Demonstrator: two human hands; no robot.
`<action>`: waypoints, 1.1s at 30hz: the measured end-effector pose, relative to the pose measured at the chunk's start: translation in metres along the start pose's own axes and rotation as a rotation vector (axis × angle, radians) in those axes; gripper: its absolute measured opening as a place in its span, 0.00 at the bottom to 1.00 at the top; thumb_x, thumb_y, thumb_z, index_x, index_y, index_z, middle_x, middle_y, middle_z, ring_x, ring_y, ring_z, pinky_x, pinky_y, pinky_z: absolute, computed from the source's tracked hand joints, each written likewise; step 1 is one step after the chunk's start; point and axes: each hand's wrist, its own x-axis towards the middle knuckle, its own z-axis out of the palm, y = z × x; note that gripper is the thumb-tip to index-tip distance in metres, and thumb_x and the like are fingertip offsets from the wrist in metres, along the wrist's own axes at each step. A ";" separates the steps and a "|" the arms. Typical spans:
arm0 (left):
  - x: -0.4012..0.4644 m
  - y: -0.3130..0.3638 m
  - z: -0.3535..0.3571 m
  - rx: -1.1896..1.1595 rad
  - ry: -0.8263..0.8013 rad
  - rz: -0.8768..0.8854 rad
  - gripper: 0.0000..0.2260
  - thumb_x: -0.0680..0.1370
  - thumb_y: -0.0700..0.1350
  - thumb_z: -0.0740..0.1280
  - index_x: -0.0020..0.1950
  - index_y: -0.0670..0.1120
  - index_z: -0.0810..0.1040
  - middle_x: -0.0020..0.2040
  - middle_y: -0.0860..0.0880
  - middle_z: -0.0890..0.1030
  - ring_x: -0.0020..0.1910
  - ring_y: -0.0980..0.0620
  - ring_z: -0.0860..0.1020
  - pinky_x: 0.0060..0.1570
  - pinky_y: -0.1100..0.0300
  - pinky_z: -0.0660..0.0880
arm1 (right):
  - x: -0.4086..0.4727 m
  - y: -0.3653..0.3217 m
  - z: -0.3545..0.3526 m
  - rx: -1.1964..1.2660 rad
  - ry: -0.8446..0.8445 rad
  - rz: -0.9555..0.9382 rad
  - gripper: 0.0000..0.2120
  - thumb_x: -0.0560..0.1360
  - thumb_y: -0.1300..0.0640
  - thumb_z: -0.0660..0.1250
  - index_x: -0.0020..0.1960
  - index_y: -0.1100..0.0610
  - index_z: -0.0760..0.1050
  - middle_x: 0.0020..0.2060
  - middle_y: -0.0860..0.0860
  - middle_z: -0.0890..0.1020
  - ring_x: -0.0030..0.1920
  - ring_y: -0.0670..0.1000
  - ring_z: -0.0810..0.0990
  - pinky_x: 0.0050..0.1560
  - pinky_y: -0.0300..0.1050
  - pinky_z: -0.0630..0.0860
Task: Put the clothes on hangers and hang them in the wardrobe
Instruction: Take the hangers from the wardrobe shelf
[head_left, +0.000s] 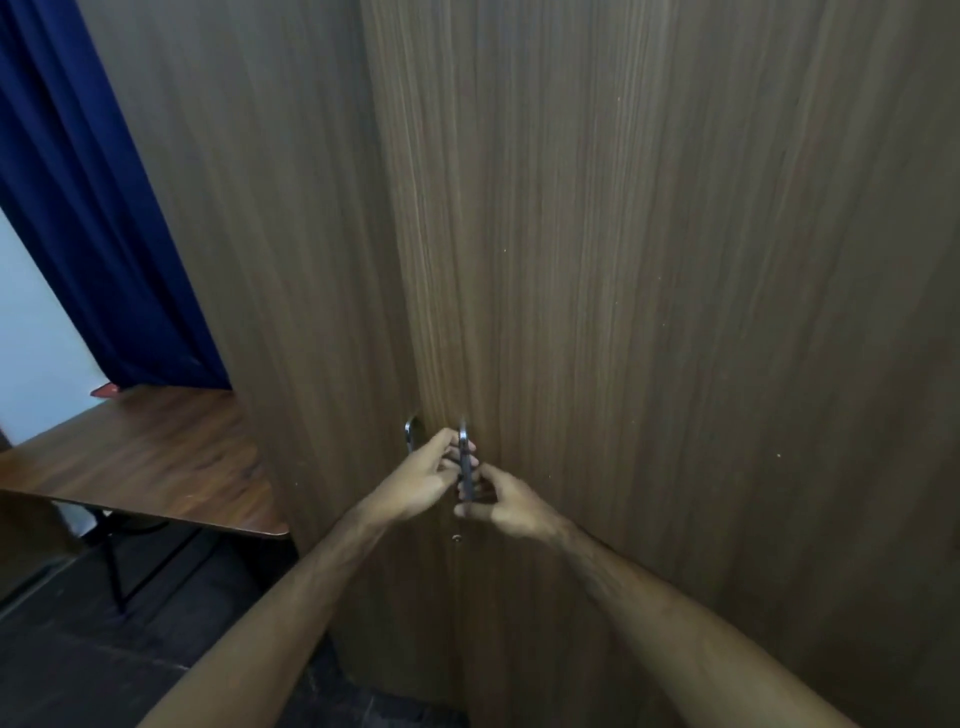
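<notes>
Both hands, left hand (421, 480) and right hand (506, 501), curl round the handle (465, 467) of the wardrobe (649, 312) (stiff, smooth metal); the door looks heavy.

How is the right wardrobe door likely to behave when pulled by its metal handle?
The right door is a tall wood-grain panel, so it probably swings stiffly as one piece and feels fairly heavy. Both hands, left hand and right hand, curl around the slim metal handle, which may be slippery.
</notes>
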 end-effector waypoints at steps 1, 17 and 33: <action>-0.017 0.006 0.001 0.085 0.009 0.037 0.14 0.78 0.32 0.60 0.58 0.47 0.76 0.52 0.48 0.83 0.51 0.52 0.82 0.55 0.54 0.79 | -0.015 0.000 0.005 0.039 0.004 -0.010 0.16 0.74 0.53 0.77 0.59 0.53 0.77 0.52 0.47 0.82 0.53 0.46 0.81 0.60 0.43 0.74; -0.189 0.181 0.176 -0.047 0.381 0.417 0.31 0.80 0.39 0.68 0.78 0.50 0.56 0.71 0.54 0.69 0.66 0.66 0.70 0.67 0.58 0.71 | -0.318 0.021 -0.006 -0.016 0.349 0.046 0.38 0.60 0.33 0.80 0.60 0.50 0.67 0.49 0.45 0.75 0.47 0.43 0.78 0.43 0.40 0.76; -0.189 0.216 0.225 0.003 -0.148 0.344 0.34 0.83 0.44 0.65 0.80 0.60 0.49 0.80 0.55 0.58 0.76 0.52 0.64 0.71 0.53 0.68 | -0.385 0.031 -0.058 -0.075 0.484 0.166 0.27 0.65 0.54 0.77 0.57 0.53 0.66 0.48 0.51 0.77 0.44 0.47 0.80 0.40 0.40 0.80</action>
